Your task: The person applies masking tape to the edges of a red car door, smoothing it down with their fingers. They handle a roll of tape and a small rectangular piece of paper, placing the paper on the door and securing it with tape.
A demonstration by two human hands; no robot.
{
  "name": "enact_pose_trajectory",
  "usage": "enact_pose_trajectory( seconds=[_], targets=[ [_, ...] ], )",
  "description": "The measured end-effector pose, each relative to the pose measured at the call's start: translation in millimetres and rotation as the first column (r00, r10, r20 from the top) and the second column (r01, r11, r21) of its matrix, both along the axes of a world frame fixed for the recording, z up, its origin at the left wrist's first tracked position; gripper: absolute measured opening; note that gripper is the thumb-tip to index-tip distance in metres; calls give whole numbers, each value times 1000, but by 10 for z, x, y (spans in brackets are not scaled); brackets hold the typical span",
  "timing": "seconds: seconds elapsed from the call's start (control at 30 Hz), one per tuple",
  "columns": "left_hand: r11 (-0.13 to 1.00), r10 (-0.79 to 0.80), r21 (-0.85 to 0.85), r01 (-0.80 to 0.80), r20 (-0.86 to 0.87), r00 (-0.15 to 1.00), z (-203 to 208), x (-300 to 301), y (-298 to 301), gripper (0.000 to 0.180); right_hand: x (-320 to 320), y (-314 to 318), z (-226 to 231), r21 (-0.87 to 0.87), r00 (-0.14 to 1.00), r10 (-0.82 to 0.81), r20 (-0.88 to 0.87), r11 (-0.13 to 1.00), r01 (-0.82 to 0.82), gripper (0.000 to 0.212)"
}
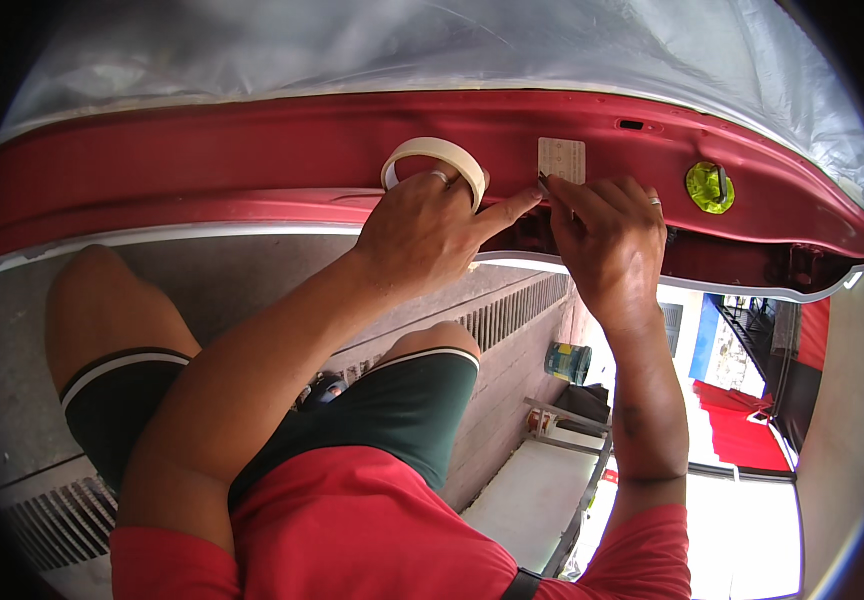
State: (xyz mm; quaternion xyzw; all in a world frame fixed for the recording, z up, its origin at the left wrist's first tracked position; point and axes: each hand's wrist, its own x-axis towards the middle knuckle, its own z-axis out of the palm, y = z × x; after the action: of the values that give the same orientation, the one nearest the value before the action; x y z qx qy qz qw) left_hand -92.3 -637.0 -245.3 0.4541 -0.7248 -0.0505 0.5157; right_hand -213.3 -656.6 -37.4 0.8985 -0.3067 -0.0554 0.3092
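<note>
Evidently, close handwork occupies both hands at a pale label [562, 158] on a red vehicle panel [202, 155], watched from my remote station. The left hand [417, 235] carries a cream tape roll [466, 166], most fingers bent around the ring, the index stretched toward the label's lower left corner. The right hand [612, 235] has its fingers curled, thumb and index pinched at that corner on a small dark item [543, 182], too tiny for me to identify. I judge the step to be masking or trimming along the label's border; the next move, in my reading, calls for light fingertip pressure along the lower edge, sparing the red finish.

Above the label, only a narrow band of panel separates it from the plastic sheet [302, 50]. Rightward, a round yellow-green patch [710, 188] sits near the right knuckles, limiting sideways travel. Leftward, the panel runs long and bare, leaving me the widest room. Below, the panel's pale rim [252, 233] passes under both hands, the left knee [97, 275] close beside it.
</note>
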Motion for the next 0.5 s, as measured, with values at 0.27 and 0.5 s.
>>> enact_pose_trajectory(
  seconds=[0.27, 0.5],
  targets=[
    [1000, -16, -3, 16, -27, 1000, -20, -7, -20, 92, 46, -8, 38, 47, 1000, -7, 0, 999, 7, 24],
    [1000, 1, 3, -1, 0, 1000, 7, 11, 1, 84, 69, -18, 80, 66, 999, -9, 39, 998, 6, 23]
  ],
)
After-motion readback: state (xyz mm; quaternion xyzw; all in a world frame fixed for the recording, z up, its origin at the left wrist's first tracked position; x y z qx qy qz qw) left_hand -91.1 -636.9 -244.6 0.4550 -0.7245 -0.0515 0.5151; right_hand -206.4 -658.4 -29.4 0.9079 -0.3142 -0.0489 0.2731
